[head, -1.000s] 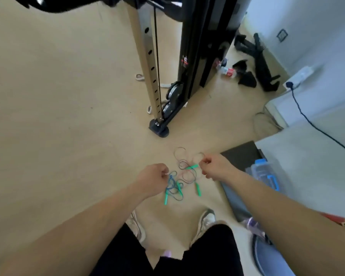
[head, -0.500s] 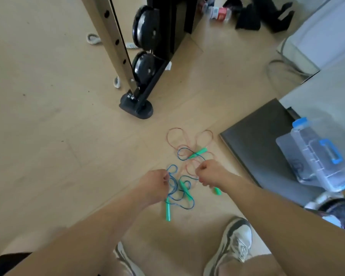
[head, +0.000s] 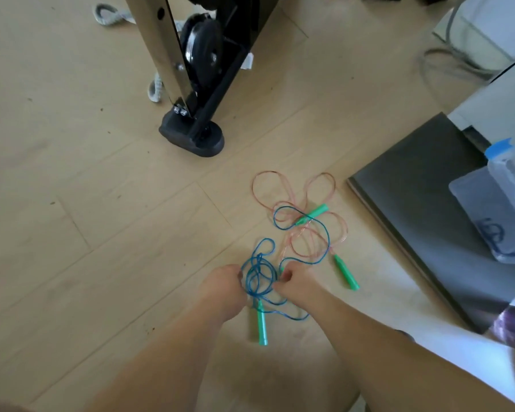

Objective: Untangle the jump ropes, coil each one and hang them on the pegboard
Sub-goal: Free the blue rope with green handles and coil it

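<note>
Two jump ropes lie tangled on the wooden floor. The blue rope [head: 327,233] is bunched in loops between my hands and runs off toward the pink rope [head: 283,185], whose loops spread beyond it. Three green handles show: one [head: 262,325] below the blue bunch, one [head: 312,214] in the pink loops, one [head: 347,273] to the right. My left hand [head: 223,285] pinches the blue loops at their left side. On their right side my right hand [head: 295,282] grips them with curled fingers. No pegboard is in view.
The black foot [head: 192,138] of a gym machine with weight plates [head: 202,53] stands just beyond the ropes. A dark mat [head: 422,203] lies to the right, with a clear plastic box [head: 506,197] on it. A grey rope [head: 155,90] lies by the machine.
The view has dropped much closer to the floor. Both hands have come nearer together on the blue bunch, and my right hand has shifted from the pink loops to the blue ones.
</note>
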`<state>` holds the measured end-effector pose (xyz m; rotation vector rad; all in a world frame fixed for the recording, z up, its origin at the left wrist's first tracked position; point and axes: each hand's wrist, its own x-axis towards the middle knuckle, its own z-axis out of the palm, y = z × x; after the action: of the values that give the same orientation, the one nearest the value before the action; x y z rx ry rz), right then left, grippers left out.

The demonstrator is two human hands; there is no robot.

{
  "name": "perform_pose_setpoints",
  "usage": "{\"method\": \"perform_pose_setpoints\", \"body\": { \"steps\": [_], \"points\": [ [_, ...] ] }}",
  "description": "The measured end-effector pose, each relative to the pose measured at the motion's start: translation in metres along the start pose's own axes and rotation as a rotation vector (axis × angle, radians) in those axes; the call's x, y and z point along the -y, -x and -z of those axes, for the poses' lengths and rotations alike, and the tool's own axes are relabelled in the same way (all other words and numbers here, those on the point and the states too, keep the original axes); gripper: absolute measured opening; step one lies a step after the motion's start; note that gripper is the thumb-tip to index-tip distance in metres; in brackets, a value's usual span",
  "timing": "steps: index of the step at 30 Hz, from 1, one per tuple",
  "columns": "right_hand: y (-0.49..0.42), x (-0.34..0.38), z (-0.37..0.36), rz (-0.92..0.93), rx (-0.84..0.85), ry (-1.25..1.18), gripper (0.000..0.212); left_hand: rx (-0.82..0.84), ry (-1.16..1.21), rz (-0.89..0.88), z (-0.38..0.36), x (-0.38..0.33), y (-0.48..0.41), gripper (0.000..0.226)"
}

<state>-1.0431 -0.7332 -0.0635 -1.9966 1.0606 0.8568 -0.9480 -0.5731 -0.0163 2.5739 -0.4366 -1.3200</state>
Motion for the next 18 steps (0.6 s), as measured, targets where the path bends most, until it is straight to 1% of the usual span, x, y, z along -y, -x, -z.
{"method": "perform_pose_setpoints", "body": {
  "steps": [2,4,7,9,11,13,14,17,18],
  "points": [
    [-0.006,0.002,-0.010,0.043,-0.004,0.205,0.024,0.025,-0.014,0.062,-0.005,0.012,-0.004,0.031],
    [-0.011,0.000,-0.017,0.086,-0.020,0.375,0.038,0.058,-0.021,0.074,-0.010,0.017,-0.006,0.030],
    [-0.022,-0.007,-0.017,0.124,-0.084,0.515,0.038,0.085,-0.012,0.022,-0.013,0.010,-0.007,0.028],
    [-0.025,-0.012,-0.013,0.134,-0.081,0.593,0.048,0.097,-0.004,-0.012,-0.015,0.005,-0.009,0.024],
    [-0.026,-0.014,-0.010,0.153,-0.094,0.619,0.053,0.091,-0.004,-0.039,-0.011,0.001,-0.011,0.018],
    [-0.025,-0.010,-0.006,0.147,-0.107,0.553,0.056,0.058,-0.007,-0.067,-0.006,-0.004,-0.013,0.020],
    [-0.024,-0.008,-0.007,0.118,-0.131,0.442,0.055,0.036,0.006,-0.077,-0.004,-0.006,-0.013,0.021],
    [-0.018,-0.003,0.001,-0.019,-0.247,-0.031,0.040,-0.015,0.072,-0.112,0.003,-0.015,-0.008,0.021],
    [-0.015,-0.002,0.006,-0.052,-0.244,-0.154,0.035,-0.014,0.070,-0.130,0.005,-0.018,-0.003,0.021]
  ]
}}
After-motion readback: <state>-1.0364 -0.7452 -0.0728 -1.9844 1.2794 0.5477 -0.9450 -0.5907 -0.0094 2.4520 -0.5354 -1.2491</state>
